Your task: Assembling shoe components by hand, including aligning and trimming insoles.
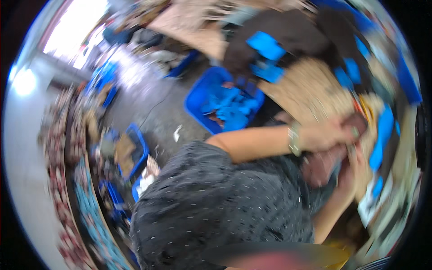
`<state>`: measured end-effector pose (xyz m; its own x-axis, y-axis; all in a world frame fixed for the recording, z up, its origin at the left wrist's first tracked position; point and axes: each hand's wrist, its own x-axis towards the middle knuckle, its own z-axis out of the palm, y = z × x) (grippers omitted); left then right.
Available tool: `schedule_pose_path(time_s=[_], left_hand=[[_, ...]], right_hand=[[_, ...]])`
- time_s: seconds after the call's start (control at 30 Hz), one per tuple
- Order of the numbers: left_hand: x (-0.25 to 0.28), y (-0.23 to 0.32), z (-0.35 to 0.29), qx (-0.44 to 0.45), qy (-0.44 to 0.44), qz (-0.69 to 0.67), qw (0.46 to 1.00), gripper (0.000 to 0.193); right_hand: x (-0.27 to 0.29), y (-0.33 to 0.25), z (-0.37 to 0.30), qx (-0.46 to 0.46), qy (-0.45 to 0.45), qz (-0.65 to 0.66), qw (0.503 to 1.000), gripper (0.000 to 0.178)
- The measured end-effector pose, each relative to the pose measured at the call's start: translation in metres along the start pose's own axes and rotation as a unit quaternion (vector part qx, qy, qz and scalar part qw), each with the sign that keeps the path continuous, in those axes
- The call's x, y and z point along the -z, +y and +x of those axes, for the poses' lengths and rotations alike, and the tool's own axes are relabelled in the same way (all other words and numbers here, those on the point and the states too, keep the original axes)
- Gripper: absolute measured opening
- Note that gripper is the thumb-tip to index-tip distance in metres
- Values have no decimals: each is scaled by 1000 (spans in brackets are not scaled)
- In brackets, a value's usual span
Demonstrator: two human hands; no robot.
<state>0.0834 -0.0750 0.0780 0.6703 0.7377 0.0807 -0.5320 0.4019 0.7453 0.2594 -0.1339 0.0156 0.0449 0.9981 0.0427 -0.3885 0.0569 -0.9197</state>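
Motion blur softens everything around my hands. My left hand, with a bracelet at its wrist, reaches to the right with its fingers closed. My right hand comes up from below and meets it, its fingers bent. A dull brown, soft-looking piece lies between and below the hands, and I cannot make out its kind. Both hands appear to grip it near its upper right end. The fingertips and the exact hold are smeared. Beyond the fingers are thin orange and yellow strips.
A blue tub of blue scraps stands on the grey floor. Beside it is a tan board, with dark brown material and bright blue pieces behind. Stacked strips line the left wall. Another blue tub stands near them.
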Motion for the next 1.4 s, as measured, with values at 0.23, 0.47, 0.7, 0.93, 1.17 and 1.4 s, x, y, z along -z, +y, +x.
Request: schedule_pose_path(time_s=[0.23, 0.47, 0.7, 0.93, 1.17, 1.4], left_hand=[[-5, 4, -6, -62, -91, -6, 994, 38], [-8, 4, -2, -58, -139, -11, 989, 32], [-15, 2, -4, -53, -178, -26, 982, 30], [-16, -2, 0, -99, -152, 40, 983, 35], [-11, 2, -3, -138, -84, 176, 971, 43], [-3, -1, 4, -155, -38, 245, 956, 47]], right_hand=[[4, 5, 10, 0, -99, 149, 984, 57], [-15, -5, 2, 23, -66, 140, 988, 52], [-19, -1, -5, 50, 18, 106, 993, 49], [-20, 1, -13, 78, 94, 76, 990, 46], [-18, -7, -21, 69, 202, -86, 973, 36], [-22, -5, -2, 95, 145, -164, 971, 36]])
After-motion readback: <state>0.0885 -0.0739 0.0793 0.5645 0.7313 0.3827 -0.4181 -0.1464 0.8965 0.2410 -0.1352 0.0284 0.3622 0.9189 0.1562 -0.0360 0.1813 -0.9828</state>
